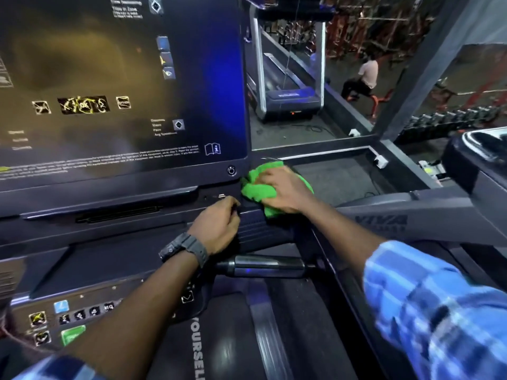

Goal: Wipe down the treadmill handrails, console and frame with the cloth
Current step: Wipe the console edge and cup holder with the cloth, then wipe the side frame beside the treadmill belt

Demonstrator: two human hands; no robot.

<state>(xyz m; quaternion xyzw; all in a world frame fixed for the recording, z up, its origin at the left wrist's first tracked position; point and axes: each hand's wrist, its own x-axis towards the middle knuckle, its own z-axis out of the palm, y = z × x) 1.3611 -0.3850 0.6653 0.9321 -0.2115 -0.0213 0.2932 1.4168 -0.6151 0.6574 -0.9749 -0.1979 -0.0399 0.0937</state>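
- Right hand [285,190]: fingers spread and lying flat over the green cloth [259,192], pressing it against the lower right corner of the console [123,78], just under the screen's rim.
- Cloth bunched, part of it showing past the fingertips and below the palm.
- Left hand [218,224]: fingers curled together against the console's lower ledge, just left of the cloth (whether they grip anything, cannot tell).
- Left wrist carries a dark watch [186,249]; both forearms reach forward and up, blue checked sleeves pushed back.
- Right of the cloth: handrail [411,215] runs outward, open floor beyond it.
- Below the hands: metal grip bar [263,266].
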